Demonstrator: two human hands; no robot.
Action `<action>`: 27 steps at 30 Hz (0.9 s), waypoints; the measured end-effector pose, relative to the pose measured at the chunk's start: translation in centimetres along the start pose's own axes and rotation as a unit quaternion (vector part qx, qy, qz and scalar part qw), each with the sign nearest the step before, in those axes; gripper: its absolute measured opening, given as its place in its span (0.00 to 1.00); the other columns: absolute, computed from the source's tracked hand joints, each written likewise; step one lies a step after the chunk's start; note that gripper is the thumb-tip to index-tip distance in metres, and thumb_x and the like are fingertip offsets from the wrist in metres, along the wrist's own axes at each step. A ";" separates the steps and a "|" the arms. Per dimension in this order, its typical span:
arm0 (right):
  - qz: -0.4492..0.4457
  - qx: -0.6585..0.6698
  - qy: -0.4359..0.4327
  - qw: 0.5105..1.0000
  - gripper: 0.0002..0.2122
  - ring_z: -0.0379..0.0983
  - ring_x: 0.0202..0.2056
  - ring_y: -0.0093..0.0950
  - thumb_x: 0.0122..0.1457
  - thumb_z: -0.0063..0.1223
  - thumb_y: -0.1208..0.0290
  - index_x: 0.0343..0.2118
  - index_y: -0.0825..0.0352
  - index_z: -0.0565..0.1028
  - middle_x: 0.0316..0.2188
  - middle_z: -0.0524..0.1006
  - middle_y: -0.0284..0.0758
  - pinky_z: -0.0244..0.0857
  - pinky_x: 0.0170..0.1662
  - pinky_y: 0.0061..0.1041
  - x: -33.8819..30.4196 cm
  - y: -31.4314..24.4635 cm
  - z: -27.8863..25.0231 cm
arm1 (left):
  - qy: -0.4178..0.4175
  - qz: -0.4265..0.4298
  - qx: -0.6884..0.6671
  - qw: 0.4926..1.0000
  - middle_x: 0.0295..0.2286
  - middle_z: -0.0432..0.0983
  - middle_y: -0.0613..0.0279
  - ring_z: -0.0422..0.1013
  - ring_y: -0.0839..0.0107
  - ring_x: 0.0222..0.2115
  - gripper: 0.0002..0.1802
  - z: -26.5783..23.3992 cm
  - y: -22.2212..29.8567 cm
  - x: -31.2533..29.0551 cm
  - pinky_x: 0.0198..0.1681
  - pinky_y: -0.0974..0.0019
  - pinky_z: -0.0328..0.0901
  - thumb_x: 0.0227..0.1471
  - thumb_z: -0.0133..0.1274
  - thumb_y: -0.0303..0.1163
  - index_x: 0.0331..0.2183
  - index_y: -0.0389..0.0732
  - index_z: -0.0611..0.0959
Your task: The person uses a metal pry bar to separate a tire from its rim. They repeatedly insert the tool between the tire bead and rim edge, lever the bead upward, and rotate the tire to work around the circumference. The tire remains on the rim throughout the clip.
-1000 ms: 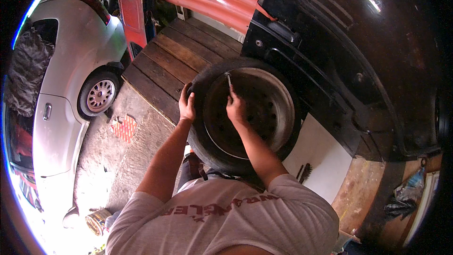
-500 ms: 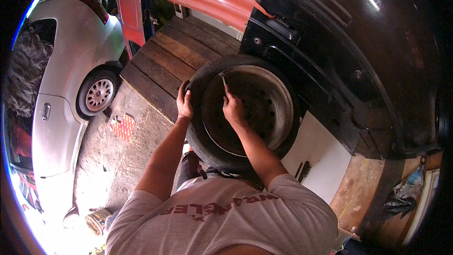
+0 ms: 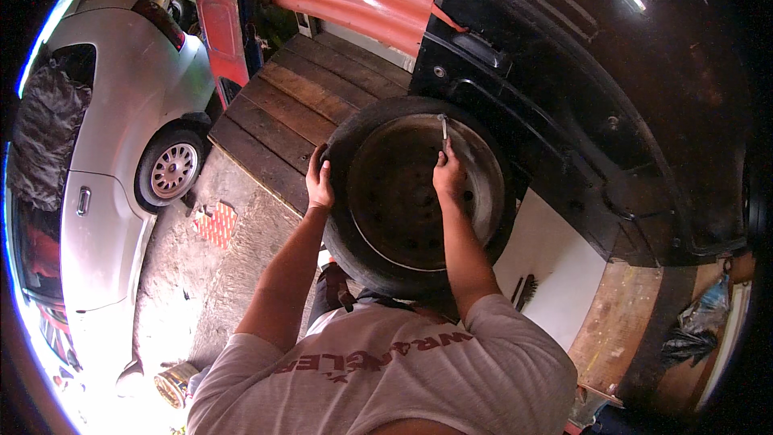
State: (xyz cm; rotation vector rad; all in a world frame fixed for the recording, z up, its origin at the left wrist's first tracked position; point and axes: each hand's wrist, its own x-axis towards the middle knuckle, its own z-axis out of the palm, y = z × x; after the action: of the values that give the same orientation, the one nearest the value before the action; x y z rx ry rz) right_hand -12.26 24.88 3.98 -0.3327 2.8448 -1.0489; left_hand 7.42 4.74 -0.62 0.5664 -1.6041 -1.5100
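Note:
A black tyre (image 3: 334,229) on a dark, dirty steel rim (image 3: 386,193) leans in front of me, its rim side facing up. My left hand (image 3: 320,180) grips the left edge of the tyre, fingers over the outer side and thumb on the sidewall. Pinched in my right hand (image 3: 448,177) is a slim, pale hand tool (image 3: 444,127); its small tip rests at or close to the upper edge of the rim. The exact kind of tool is too small to make out. My right forearm covers part of the rim.
Behind the tyre lies a platform of wooden planks (image 3: 298,84). A large black vehicle panel (image 3: 564,113) stands at the right. A dark brush (image 3: 527,292) lies on a white board (image 3: 555,266). A silver car (image 3: 105,129) is parked at the left, near a red-patterned scrap (image 3: 216,224) on the floor.
My right hand has moved to the right with the slim tool, from the rim's upper left to its upper edge. My left hand keeps its grip on the tyre.

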 end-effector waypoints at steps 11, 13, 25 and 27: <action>-0.204 0.008 -0.045 0.978 0.21 0.74 0.36 0.48 0.57 0.51 0.73 0.56 0.59 0.68 0.32 0.77 0.48 0.68 0.38 0.40 -4.0 -2.4 4.5 | 0.001 0.002 -0.021 1.000 0.51 0.68 0.48 0.62 0.60 0.54 0.28 0.0 -0.8 0.1 0.58 0.62 0.53 0.58 0.43 0.41 0.54 0.31 0.68; -0.157 0.079 -0.031 0.984 0.20 0.74 0.37 0.46 0.58 0.49 0.72 0.56 0.59 0.68 0.34 0.77 0.48 0.68 0.39 0.40 -2.0 -1.6 3.1 | 0.003 -0.005 -0.015 1.000 0.51 0.67 0.48 0.62 0.59 0.54 0.28 -0.3 -1.0 0.1 0.58 0.62 0.52 0.58 0.43 0.41 0.54 0.32 0.68; -0.215 0.021 -0.067 0.974 0.23 0.74 0.37 0.47 0.57 0.51 0.75 0.57 0.59 0.67 0.36 0.76 0.50 0.68 0.38 0.39 -4.1 -1.8 5.4 | 0.007 -0.016 -0.014 1.000 0.51 0.67 0.49 0.62 0.60 0.54 0.28 -0.2 0.3 0.0 0.58 0.62 0.52 0.58 0.43 0.42 0.53 0.32 0.68; -0.168 0.050 -0.087 0.981 0.21 0.74 0.37 0.47 0.59 0.48 0.73 0.57 0.57 0.67 0.35 0.76 0.49 0.67 0.38 0.39 -2.6 -2.4 2.9 | 0.011 -0.019 -0.012 1.000 0.51 0.67 0.49 0.62 0.60 0.54 0.28 -0.1 0.1 -0.1 0.58 0.63 0.52 0.58 0.42 0.42 0.53 0.32 0.68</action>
State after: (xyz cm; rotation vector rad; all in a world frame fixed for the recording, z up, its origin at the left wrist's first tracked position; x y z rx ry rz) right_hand -8.88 21.91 3.41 -0.8731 2.6244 -1.1455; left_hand 7.61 4.77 -0.52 0.6009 -1.5638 -1.5442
